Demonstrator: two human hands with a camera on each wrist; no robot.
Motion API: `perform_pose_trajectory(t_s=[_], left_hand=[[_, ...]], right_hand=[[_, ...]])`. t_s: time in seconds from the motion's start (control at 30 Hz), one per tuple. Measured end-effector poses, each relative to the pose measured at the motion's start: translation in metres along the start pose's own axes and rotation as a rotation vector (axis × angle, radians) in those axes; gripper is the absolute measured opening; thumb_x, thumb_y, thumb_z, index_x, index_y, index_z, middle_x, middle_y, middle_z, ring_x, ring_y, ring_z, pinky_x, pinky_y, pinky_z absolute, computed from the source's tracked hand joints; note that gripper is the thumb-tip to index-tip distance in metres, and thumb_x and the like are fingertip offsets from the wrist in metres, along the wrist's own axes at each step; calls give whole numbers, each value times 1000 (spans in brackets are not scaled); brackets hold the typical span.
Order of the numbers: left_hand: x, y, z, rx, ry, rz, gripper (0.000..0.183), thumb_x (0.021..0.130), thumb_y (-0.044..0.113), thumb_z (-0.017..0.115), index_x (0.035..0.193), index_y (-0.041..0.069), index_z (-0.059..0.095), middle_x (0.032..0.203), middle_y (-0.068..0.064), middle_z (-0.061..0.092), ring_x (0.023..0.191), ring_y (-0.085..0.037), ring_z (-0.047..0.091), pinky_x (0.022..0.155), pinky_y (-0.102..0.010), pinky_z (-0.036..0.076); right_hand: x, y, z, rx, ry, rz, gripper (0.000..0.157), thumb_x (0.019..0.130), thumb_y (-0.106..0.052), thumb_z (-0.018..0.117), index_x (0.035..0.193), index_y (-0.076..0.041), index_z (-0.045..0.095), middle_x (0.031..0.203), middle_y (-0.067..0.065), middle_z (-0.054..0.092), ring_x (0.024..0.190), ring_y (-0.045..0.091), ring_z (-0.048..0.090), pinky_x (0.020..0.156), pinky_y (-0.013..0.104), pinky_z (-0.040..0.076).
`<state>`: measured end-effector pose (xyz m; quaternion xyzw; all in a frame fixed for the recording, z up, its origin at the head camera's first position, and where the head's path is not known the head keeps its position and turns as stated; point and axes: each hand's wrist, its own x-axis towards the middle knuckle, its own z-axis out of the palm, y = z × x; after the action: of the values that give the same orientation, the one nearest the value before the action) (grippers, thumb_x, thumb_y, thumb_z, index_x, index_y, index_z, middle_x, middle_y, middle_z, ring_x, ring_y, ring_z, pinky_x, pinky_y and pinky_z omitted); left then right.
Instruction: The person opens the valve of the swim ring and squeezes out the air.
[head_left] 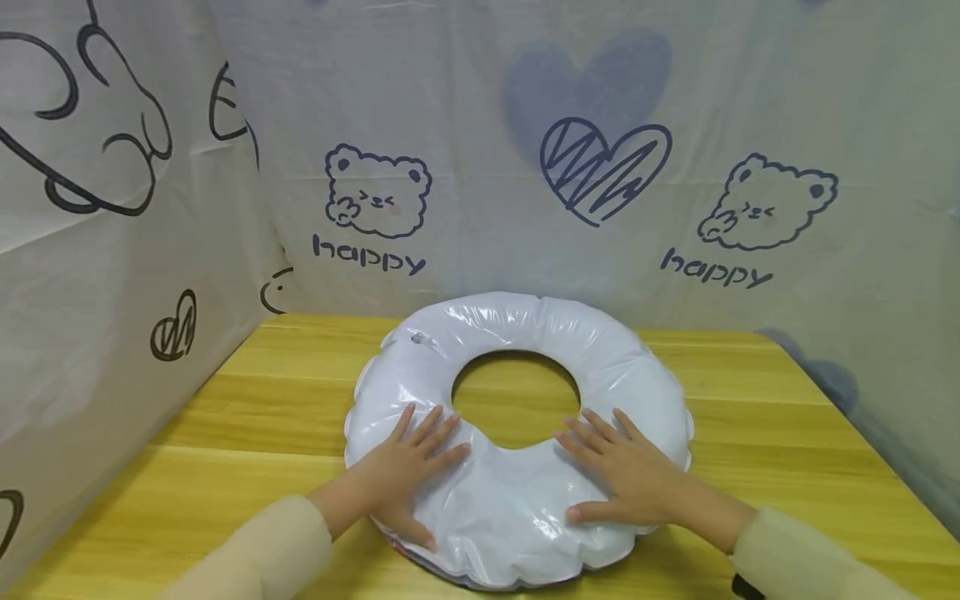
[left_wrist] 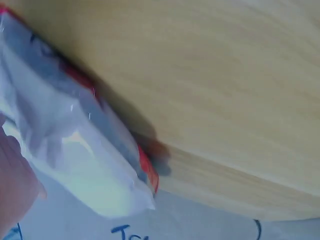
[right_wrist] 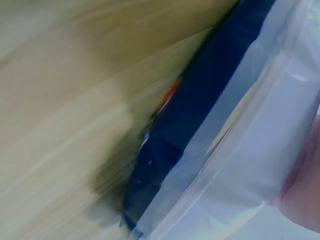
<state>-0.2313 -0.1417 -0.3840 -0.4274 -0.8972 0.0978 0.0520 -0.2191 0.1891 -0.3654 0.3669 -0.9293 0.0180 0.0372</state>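
A white inflatable swim ring (head_left: 517,492) lies flat on the wooden table, puffed up, with its front part dented and wrinkled. My left hand (head_left: 401,471) rests on the ring's left front, fingers spread and straight. On the right front, my right hand (head_left: 626,475) presses down with fingers spread, thumb pointing inward. A small valve (head_left: 422,338) shows at the ring's upper left. In the left wrist view the ring's underside (left_wrist: 75,75) has red and dark print; in the right wrist view a dark blue underside (right_wrist: 200,95) shows below the white top.
The yellow wooden table (head_left: 285,400) stretches around the ring and shows through its hole. A pale cloth (head_left: 480,233) printed with bears and hearts hangs behind the table and on the left. A small black object (head_left: 746,587) lies by the right sleeve.
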Motion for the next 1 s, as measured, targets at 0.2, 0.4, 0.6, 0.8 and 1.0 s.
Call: perform_pose_trajectory(t_s=[0.2, 0.4, 0.6, 0.8, 1.0], left_hand=[[-1, 15, -8, -190, 45, -67, 109, 69, 76, 55, 147, 7, 23, 153, -24, 12, 139, -48, 12, 104, -70, 11], [16, 56, 5, -302, 150, -141, 112, 69, 79, 52, 149, 10, 15, 154, -22, 9, 136, -53, 11, 94, -79, 10], [25, 67, 17, -262, 121, -249, 114, 64, 79, 57, 150, 15, 15, 154, -24, 8, 135, -56, 12, 92, -80, 11], [28, 67, 16, -306, 72, -284, 113, 64, 77, 58, 150, 18, 14, 155, -23, 2, 135, -56, 9, 92, -80, 9], [32, 68, 22, -276, 49, -303, 115, 63, 80, 57, 150, 21, 12, 156, -20, 0, 136, -55, 7, 94, -80, 8]], right_hand=[[-4, 7, 7, -10, 84, -31, 93, 77, -73, 48, 147, -14, 28, 154, 12, 23, 139, 42, 20, 108, 62, 13], [-3, 6, 17, 46, 58, -40, 96, 77, -76, 43, 148, -15, 22, 155, 16, 14, 138, 49, 12, 104, 69, 7], [1, 5, 27, 58, 14, -17, 94, 79, -72, 47, 149, -15, 21, 155, 17, 9, 140, 48, 7, 105, 69, 3], [5, 4, 32, 59, 9, -10, 92, 80, -70, 47, 147, -12, 25, 155, 18, 10, 138, 50, 7, 103, 71, 3], [9, 4, 37, 53, 8, -3, 93, 80, -71, 46, 147, -12, 25, 155, 19, 10, 138, 51, 5, 103, 70, 1]])
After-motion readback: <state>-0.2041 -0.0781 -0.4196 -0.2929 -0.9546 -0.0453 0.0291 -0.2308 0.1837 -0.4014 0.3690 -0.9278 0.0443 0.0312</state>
